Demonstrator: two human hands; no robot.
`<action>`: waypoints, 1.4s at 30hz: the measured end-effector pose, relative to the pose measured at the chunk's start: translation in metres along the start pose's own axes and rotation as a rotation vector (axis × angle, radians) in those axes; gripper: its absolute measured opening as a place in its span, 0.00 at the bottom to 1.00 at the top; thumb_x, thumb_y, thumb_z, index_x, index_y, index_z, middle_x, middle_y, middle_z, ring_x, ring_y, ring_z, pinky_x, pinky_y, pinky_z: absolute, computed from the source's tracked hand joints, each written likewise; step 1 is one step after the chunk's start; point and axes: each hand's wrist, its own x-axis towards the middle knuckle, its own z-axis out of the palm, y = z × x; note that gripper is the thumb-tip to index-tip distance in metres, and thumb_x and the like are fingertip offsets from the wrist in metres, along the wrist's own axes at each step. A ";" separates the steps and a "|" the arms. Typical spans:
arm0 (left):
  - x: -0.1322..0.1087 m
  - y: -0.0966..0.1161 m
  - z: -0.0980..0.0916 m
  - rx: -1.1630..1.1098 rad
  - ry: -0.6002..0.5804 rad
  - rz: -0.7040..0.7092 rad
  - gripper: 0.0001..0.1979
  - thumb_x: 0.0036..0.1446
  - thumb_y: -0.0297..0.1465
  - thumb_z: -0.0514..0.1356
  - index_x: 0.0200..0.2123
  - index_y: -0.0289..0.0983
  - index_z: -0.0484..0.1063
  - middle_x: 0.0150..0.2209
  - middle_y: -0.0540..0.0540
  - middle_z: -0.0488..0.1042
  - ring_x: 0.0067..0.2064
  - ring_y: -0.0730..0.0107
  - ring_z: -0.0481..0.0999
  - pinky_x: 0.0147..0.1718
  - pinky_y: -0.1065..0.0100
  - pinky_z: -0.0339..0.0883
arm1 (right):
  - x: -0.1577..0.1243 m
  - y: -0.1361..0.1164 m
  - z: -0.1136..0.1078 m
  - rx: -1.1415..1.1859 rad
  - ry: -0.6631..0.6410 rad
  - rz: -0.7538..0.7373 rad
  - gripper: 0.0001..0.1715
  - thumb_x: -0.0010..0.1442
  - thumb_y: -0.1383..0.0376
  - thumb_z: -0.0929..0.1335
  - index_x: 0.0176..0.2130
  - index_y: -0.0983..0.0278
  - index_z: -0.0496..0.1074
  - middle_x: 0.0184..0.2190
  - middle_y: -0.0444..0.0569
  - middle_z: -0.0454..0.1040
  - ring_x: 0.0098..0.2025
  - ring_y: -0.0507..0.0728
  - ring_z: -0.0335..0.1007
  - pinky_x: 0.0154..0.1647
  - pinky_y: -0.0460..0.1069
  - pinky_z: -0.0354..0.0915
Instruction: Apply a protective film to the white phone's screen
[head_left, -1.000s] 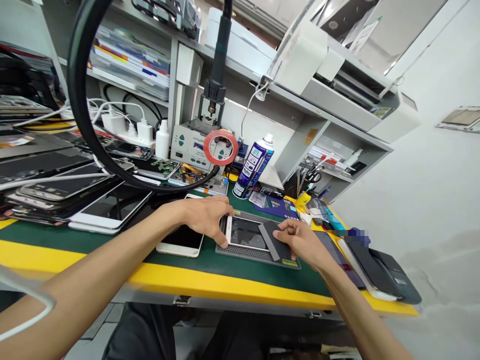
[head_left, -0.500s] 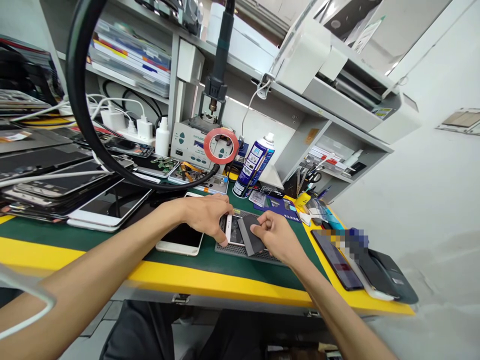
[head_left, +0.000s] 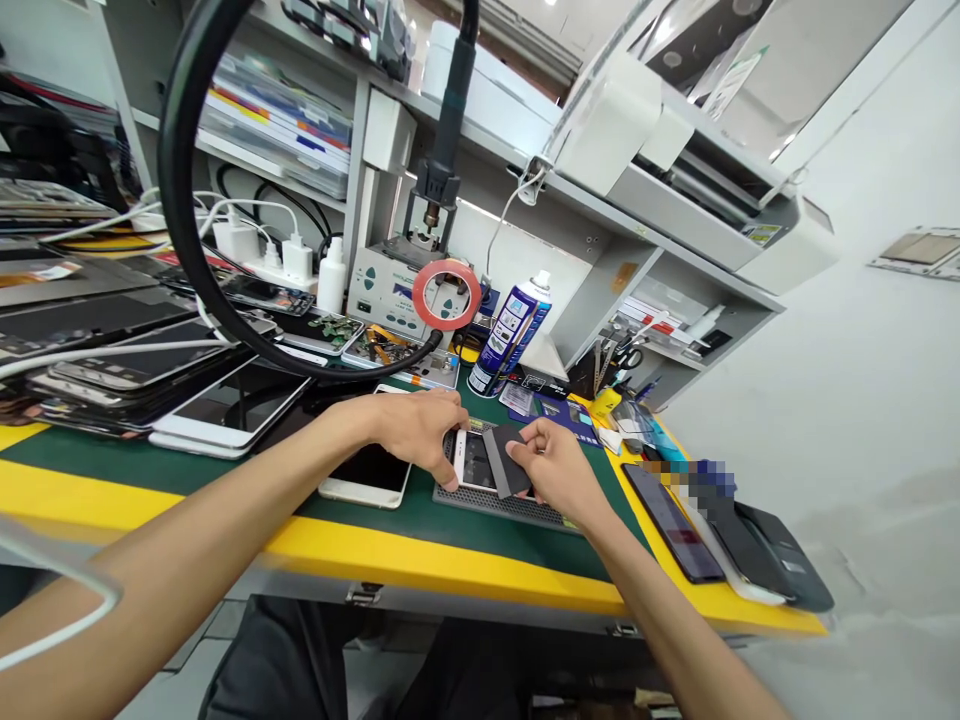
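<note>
A phone (head_left: 477, 462) with a white end and a dark screen lies on a grey perforated mat (head_left: 517, 508) on the bench. My left hand (head_left: 420, 432) grips the phone's white end, thumb at the near side and fingers at the far side. Between the fingers and thumb of my right hand (head_left: 561, 468) is a flat dark grey card (head_left: 507, 460), tilted across the screen and hiding its right part. I cannot tell whether the card's edge touches the glass. Beside my left wrist lies another white-framed phone (head_left: 367, 492).
A blue spray can (head_left: 510, 335) stands behind the hands, near a red tape ring (head_left: 447, 295). Phones and screens (head_left: 229, 405) are stacked at left. A thick black hose (head_left: 174, 200) loops overhead. More phones (head_left: 673, 520) lie along the bench's yellow right edge (head_left: 735, 612).
The grey card has shifted slightly away from me and to the right over the screen, with my right hand. My left hand keeps its hold; the whole view has moved a little.
</note>
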 end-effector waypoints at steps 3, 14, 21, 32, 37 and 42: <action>0.001 -0.001 0.002 -0.007 0.003 -0.002 0.38 0.43 0.53 0.66 0.53 0.36 0.71 0.49 0.38 0.71 0.50 0.50 0.71 0.45 0.61 0.66 | -0.001 -0.004 0.010 0.024 0.008 0.008 0.11 0.59 0.61 0.67 0.32 0.59 0.59 0.22 0.38 0.62 0.18 0.53 0.68 0.13 0.45 0.60; 0.002 0.001 0.003 -0.011 0.011 -0.011 0.40 0.43 0.53 0.66 0.56 0.36 0.70 0.49 0.39 0.70 0.51 0.51 0.70 0.48 0.62 0.65 | 0.000 -0.006 0.005 0.039 0.021 -0.018 0.11 0.61 0.59 0.67 0.34 0.59 0.58 0.18 0.34 0.64 0.14 0.52 0.69 0.14 0.44 0.56; 0.000 0.004 -0.001 -0.013 0.003 0.003 0.35 0.44 0.52 0.65 0.51 0.36 0.73 0.47 0.38 0.71 0.48 0.50 0.71 0.43 0.63 0.66 | -0.001 -0.001 0.004 0.009 0.031 -0.033 0.11 0.62 0.59 0.65 0.36 0.58 0.56 0.14 0.31 0.61 0.11 0.53 0.65 0.15 0.46 0.57; 0.001 0.003 0.002 -0.016 0.001 -0.006 0.34 0.44 0.51 0.66 0.52 0.39 0.72 0.46 0.42 0.70 0.49 0.53 0.71 0.46 0.63 0.66 | -0.002 -0.011 0.030 0.106 -0.082 -0.041 0.12 0.63 0.60 0.64 0.36 0.57 0.51 0.16 0.33 0.66 0.10 0.52 0.64 0.11 0.44 0.53; 0.001 0.003 0.001 -0.006 0.001 -0.012 0.33 0.44 0.51 0.66 0.50 0.38 0.72 0.45 0.41 0.70 0.48 0.53 0.71 0.45 0.62 0.66 | -0.005 -0.018 0.029 0.098 -0.157 -0.044 0.12 0.63 0.61 0.64 0.36 0.57 0.53 0.14 0.31 0.64 0.10 0.52 0.63 0.11 0.43 0.54; 0.000 0.003 0.000 -0.014 0.003 -0.004 0.36 0.44 0.51 0.66 0.53 0.37 0.71 0.49 0.39 0.70 0.51 0.51 0.71 0.47 0.62 0.66 | -0.004 -0.011 0.005 0.127 -0.128 -0.033 0.10 0.63 0.57 0.66 0.38 0.59 0.59 0.21 0.36 0.70 0.11 0.50 0.63 0.10 0.43 0.53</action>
